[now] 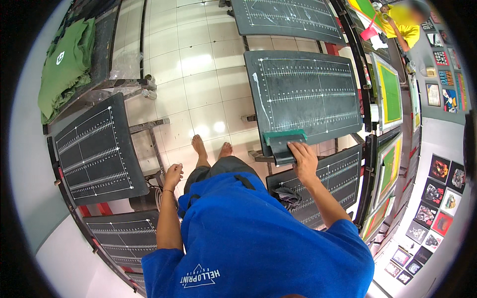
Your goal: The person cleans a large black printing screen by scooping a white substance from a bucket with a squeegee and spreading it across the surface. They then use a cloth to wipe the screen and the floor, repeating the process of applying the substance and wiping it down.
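Observation:
My right hand (304, 160) is closed on the dark handle of a wide squeegee (281, 149). Its green edge lies along the near left corner of a black printing board (310, 111) marked with white ruler lines. A pale streak runs down that board's left side. Over at the left, my left hand (174, 176) hangs beside my leg with fingers loosely bent and a little apart, holding nothing that I can see. The nearest thing to it is another ruled black board (97, 149).
A dark crumpled cloth (287, 197) lies on a lower right board (330, 184). Framed green screens (390, 94) line the right rail. Folded green shirts (67, 69) rest on a rack at upper left. A person in a yellow top (405, 25) stands at far right. Tiled floor (203, 74) runs between the rows.

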